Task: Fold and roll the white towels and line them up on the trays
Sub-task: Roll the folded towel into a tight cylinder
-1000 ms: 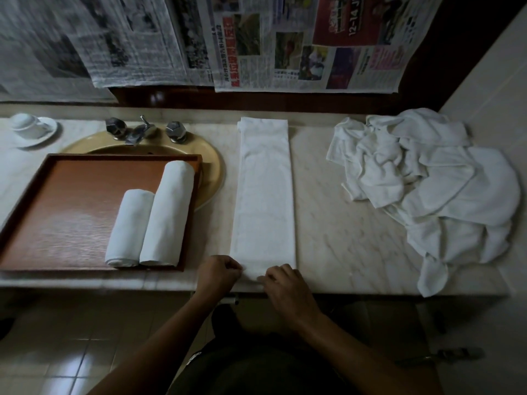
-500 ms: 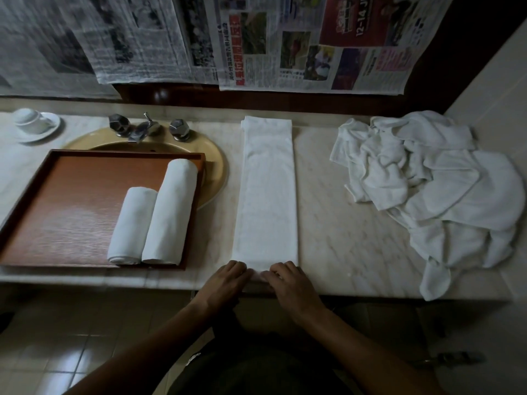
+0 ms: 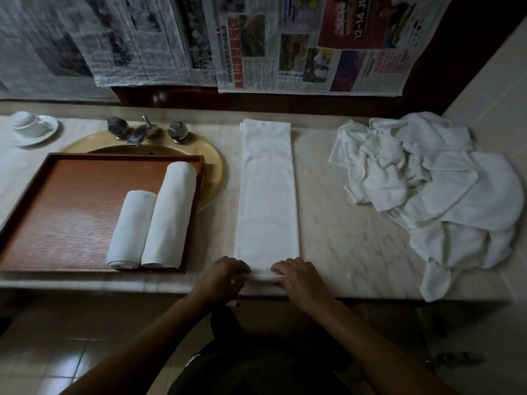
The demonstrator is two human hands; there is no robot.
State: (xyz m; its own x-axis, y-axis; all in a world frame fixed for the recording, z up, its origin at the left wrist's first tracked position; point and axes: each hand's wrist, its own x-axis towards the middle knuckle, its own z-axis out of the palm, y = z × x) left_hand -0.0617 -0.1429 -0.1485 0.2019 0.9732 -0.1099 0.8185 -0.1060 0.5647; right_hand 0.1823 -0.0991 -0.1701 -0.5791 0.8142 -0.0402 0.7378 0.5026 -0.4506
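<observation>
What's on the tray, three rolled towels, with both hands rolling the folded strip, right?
No: the head view shows two rolled towels on the tray, not three. Left hand and right hand do roll the folded strip.

we see left hand (image 3: 225,276) and right hand (image 3: 296,276) curled on near end of folded towel (image 3: 268,195), small roll forming. two rolled towels (image 3: 154,220) on wooden tray (image 3: 71,212). loose towel pile (image 3: 439,183) at right.

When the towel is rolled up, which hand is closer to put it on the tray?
Probably the left hand: it grips the folded white towel on the side nearest the brown wooden tray.
</observation>
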